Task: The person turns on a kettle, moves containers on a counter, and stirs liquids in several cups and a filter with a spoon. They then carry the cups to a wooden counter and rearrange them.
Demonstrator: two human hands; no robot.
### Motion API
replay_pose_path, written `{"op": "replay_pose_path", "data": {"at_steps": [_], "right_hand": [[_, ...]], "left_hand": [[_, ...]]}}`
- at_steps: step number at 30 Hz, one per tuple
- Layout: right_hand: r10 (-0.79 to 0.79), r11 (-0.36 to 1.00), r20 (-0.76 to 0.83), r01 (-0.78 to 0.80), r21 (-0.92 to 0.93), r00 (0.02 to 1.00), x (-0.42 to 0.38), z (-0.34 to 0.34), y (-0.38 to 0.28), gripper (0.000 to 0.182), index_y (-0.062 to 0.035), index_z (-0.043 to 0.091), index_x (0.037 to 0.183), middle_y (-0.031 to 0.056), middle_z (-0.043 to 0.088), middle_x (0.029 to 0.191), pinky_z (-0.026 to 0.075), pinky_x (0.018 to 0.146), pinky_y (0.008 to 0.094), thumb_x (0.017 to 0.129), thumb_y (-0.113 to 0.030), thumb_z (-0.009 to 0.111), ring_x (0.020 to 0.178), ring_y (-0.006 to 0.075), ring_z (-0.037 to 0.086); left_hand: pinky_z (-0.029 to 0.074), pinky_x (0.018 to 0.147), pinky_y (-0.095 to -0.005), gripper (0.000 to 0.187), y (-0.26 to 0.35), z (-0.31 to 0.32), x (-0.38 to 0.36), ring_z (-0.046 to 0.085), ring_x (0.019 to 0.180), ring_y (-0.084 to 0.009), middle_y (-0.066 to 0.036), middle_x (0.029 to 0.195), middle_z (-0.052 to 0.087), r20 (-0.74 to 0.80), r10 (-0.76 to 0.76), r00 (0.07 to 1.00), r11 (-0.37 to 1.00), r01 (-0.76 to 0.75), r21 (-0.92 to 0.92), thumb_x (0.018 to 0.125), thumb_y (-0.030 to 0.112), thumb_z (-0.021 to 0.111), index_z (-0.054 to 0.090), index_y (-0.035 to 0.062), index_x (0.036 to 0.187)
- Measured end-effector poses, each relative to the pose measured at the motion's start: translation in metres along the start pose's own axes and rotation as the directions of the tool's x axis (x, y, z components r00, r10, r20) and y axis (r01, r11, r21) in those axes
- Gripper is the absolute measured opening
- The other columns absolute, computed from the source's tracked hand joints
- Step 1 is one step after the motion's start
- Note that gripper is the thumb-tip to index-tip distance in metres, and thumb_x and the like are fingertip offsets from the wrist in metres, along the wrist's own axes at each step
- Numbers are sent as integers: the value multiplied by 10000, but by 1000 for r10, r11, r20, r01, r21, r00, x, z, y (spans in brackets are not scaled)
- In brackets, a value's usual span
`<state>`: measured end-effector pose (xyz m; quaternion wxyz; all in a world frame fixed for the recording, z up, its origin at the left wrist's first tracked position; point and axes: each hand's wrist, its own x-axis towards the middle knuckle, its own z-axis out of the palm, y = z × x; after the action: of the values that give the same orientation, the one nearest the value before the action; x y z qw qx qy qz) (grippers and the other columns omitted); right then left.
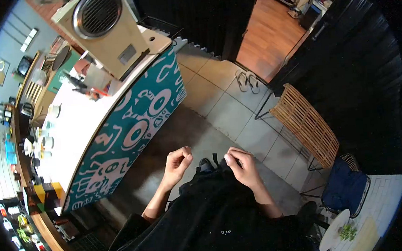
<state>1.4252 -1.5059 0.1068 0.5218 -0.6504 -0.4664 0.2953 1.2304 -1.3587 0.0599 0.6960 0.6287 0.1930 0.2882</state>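
My left hand [177, 165] is in front of my body with its fingers curled in and the thumb pressed against them. Level with it, a short gap to the right, my right hand [242, 167] is closed in the same way. Whatever either fist may hold is hidden by the fingers. Between the hands, close to the right one, a short black strap [215, 159] stands up from the black clothing [211, 217] that I wear. A dark shoe [206, 164] shows on the floor below.
At my left runs a counter with a teal patterned front [132, 129], carrying a beige machine [108, 34] and several cups [47, 142]. To the right are a woven bench [304, 123], a blue chair [345, 188] and a round white table [330, 237]. Slippers [247, 81] lie by the open doorway.
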Motion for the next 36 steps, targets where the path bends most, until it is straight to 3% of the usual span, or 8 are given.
{"op": "replay_pose_path", "data": {"at_steps": [6, 13, 16, 21, 23, 25, 30, 36], "right_hand": [[63, 986, 62, -71, 152, 996, 92, -30, 36, 262, 76, 502, 828, 108, 455, 702, 372, 566, 316, 997, -109, 577, 602, 179, 404], [5, 987, 125, -25, 161, 992, 253, -120, 105, 265, 67, 499, 827, 83, 474, 711, 385, 596, 313, 1006, -114, 570, 622, 158, 417], [9, 984, 179, -41, 176, 984, 336, -167, 117, 267, 62, 521, 841, 83, 473, 711, 383, 598, 307, 1012, -136, 570, 632, 155, 426], [-38, 984, 332, -23, 178, 943, 451, -226, 126, 262, 64, 524, 844, 80, 465, 708, 383, 594, 314, 1007, -134, 576, 632, 152, 423], [-60, 986, 354, -1, 169, 933, 492, -235, 129, 265, 64, 519, 838, 79, 461, 709, 381, 593, 313, 1007, -133, 577, 634, 148, 416], [-73, 989, 381, 16, 150, 922, 529, -240, 133, 268, 63, 515, 833, 78, 457, 710, 380, 593, 313, 1006, -131, 578, 636, 144, 409], [-8, 964, 580, -148, 222, 815, 607, -230, 136, 249, 34, 516, 857, 70, 471, 729, 387, 620, 303, 1010, -151, 581, 670, 145, 437], [-169, 981, 706, 51, 186, 688, 732, -205, 144, 252, 16, 532, 876, 85, 515, 753, 420, 648, 321, 1006, -188, 599, 687, 171, 483]], "left_hand": [[305, 583, -282, 269, -21, -3, 122, 380, 646, -97, -6, 691, 432, 59, -58, 997, 998, 60, -33, 1008, 92, 543, 460, 22, 762], [298, 575, -272, 295, -61, 16, 296, 376, 642, -83, 5, 691, 444, 42, -46, 998, 999, 46, -8, 1020, 137, 551, 469, 20, 762], [291, 574, -275, 306, -59, 29, 375, 374, 644, -81, 4, 693, 445, -90, -50, 995, 997, 45, -59, 1018, 143, 559, 466, 20, 754], [302, 579, -273, 319, -51, 32, 476, 387, 646, -86, -5, 696, 458, -88, -34, 996, 998, 38, 48, 1018, 151, 563, 467, 21, 743], [307, 571, -275, 328, -47, 32, 507, 392, 639, -92, -9, 687, 459, -168, 60, 984, 998, -61, 0, 1018, 156, 563, 471, 19, 735], [306, 568, -277, 326, -43, 29, 533, 392, 635, -95, -10, 684, 459, -213, 55, 975, 998, -52, 21, 1018, 155, 564, 474, 17, 735], [298, 565, -274, 296, -49, 15, 576, 386, 627, -99, -8, 687, 459, -363, 55, 930, 998, -59, -1, 1008, 139, 569, 491, 15, 751], [272, 565, -265, 282, -77, -28, 638, 352, 630, -79, 11, 698, 429, -477, 97, 873, 995, -75, 65, 1014, 160, 562, 491, 29, 774]]}}
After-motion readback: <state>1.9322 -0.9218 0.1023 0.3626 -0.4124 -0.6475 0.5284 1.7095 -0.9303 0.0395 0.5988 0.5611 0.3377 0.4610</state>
